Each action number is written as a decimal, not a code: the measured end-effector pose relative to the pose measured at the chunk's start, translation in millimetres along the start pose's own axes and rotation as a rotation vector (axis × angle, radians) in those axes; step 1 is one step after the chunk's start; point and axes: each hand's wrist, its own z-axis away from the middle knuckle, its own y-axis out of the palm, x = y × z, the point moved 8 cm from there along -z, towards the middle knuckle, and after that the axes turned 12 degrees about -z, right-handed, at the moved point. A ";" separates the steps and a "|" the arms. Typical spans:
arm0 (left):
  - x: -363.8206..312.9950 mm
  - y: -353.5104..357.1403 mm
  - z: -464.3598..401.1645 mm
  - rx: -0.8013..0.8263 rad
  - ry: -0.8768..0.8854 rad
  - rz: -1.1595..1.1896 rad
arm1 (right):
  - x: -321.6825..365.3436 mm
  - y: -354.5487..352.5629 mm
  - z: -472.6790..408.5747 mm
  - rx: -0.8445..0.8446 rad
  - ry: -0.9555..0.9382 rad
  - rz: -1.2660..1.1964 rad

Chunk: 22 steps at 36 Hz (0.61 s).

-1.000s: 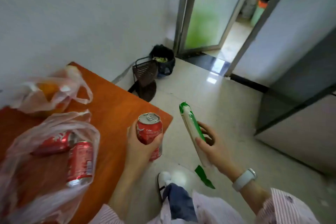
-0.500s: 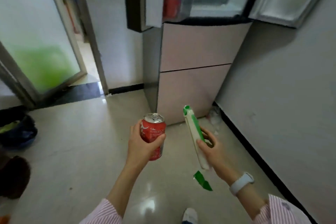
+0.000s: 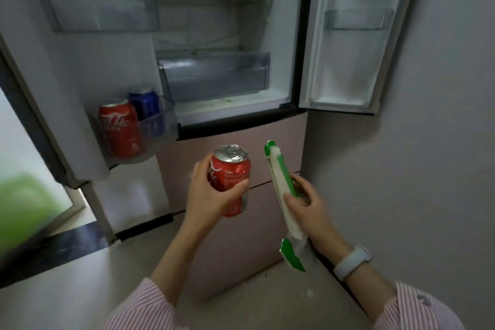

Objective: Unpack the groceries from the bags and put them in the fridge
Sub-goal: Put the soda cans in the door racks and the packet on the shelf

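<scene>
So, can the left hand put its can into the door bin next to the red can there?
Probably yes. The left hand holds the can just right of the open door bin, nothing between them, but the red can and blue cans leave little room.

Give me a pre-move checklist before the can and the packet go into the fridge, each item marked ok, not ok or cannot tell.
1. Left hand grips the red cola can upright: ok.
2. Right hand holds the green-and-white packet around its middle: ok.
3. Both fridge doors open, path to the shelves free: ok.
4. Room in the left door bin, which already holds a red can and a blue can: cannot tell.
5. Clear drawer shut, shelf above it free for the packet: cannot tell, blurred.
6. Packet sealed: cannot tell.
</scene>
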 end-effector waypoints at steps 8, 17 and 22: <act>-91.6 -57.6 -121.2 -0.263 0.297 -0.074 | 78.8 57.7 -138.0 0.156 -0.285 -0.205; -189.4 -143.6 -184.9 -0.595 0.523 -0.251 | 170.1 141.1 -235.0 0.373 -0.503 -0.450; -208.9 -186.2 -216.2 -0.724 0.446 -0.439 | 188.6 179.3 -269.7 0.471 -0.508 -0.589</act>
